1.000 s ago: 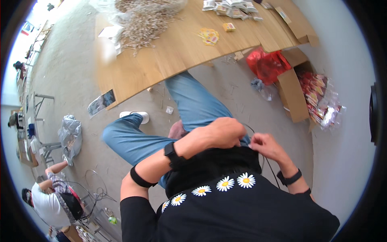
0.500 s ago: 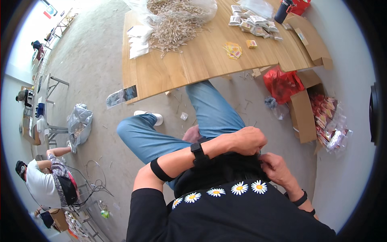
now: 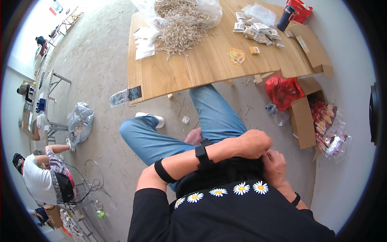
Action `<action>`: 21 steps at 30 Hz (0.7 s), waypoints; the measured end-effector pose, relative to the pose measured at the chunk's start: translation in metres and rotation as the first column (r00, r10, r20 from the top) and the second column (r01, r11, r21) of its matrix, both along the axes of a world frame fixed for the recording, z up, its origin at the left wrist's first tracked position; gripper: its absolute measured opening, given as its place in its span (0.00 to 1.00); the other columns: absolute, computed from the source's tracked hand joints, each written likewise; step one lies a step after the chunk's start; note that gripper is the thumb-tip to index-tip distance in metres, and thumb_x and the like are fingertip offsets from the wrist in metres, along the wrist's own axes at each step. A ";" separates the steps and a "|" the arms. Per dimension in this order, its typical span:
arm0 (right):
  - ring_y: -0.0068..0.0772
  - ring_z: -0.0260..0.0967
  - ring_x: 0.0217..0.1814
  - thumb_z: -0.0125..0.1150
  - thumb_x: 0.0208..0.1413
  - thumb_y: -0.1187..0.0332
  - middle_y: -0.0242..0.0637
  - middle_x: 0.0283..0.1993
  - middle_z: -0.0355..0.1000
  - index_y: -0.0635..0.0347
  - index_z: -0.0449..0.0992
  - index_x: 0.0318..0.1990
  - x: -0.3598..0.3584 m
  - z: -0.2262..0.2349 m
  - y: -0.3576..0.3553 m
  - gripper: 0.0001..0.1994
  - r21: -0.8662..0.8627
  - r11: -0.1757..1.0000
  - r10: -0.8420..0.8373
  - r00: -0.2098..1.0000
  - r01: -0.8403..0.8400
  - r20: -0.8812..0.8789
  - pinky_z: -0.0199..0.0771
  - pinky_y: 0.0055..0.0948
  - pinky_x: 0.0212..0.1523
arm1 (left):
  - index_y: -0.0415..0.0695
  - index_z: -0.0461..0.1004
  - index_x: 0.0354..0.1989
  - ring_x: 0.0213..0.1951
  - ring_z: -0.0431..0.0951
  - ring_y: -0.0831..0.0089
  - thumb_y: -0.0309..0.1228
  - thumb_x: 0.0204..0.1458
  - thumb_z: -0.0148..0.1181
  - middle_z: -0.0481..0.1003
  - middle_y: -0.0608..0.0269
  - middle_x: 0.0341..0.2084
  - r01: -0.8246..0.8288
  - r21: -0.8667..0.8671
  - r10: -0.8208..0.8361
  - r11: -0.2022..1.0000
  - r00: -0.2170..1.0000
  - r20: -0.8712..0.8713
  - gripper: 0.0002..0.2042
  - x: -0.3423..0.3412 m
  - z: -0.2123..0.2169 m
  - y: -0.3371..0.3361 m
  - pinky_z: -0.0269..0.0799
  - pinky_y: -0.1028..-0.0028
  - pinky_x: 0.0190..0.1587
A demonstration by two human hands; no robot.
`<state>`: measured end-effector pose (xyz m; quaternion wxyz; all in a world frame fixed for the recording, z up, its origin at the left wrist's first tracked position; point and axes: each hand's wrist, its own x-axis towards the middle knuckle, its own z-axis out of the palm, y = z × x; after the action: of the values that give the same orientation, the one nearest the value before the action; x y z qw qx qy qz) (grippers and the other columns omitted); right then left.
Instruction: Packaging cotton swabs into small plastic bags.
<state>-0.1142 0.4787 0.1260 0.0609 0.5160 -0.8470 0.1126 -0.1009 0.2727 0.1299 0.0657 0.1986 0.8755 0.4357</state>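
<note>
Work the black shirt (image 3: pixel 225 173) at the right side of the waist, pulling the cloth evenly with both hands. The left hand (image 3: pixel 252 143) crosses the body, fist curled closed at the fabric. The right hand (image 3: pixel 274 167) pinches the cloth just below it; what either clamps cannot be told.

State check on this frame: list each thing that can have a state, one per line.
Left hand: closed, over the right hand at the shirt.
Right hand: fingers curled at the black shirt.
Cardboard box: open, on its side.
Clear bag: open, wooden sticks spilling out.
Red bag: crumpled under table.
</note>
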 end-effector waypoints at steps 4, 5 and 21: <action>0.40 0.67 0.36 0.59 0.45 0.76 0.37 0.30 0.65 0.58 0.76 0.33 -0.011 0.000 -0.004 0.06 0.082 0.996 0.021 0.997 -0.027 0.078 0.66 0.39 0.40 | 0.39 0.77 0.30 0.34 0.79 0.45 0.28 0.45 0.64 0.78 0.46 0.26 0.065 -0.084 -0.062 0.994 0.998 0.027 0.06 0.001 -0.003 0.001 0.73 0.57 0.36; 0.40 0.67 0.36 0.58 0.45 0.76 0.36 0.29 0.64 0.58 0.75 0.34 -0.013 0.004 -0.005 0.07 0.076 0.994 0.079 0.994 -0.085 0.074 0.66 0.41 0.42 | 0.40 0.77 0.30 0.34 0.79 0.45 0.27 0.45 0.63 0.78 0.46 0.25 0.022 -0.030 -0.020 0.999 0.998 0.062 0.05 0.002 -0.003 -0.002 0.73 0.57 0.36; 0.36 0.68 0.39 0.59 0.47 0.73 0.36 0.35 0.67 0.56 0.76 0.33 -0.013 -0.003 -0.016 0.05 0.100 0.992 0.080 0.994 -0.073 -0.070 0.50 0.69 0.68 | 0.38 0.76 0.30 0.34 0.78 0.46 0.25 0.43 0.61 0.77 0.48 0.25 -0.055 0.084 0.049 0.995 0.996 0.068 0.06 -0.014 -0.024 -0.017 0.71 0.56 0.36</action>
<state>-0.1268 0.4622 0.1230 0.0626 0.5542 -0.8282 0.0543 -0.1154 0.2555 0.1063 0.0744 0.1640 0.8581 0.4809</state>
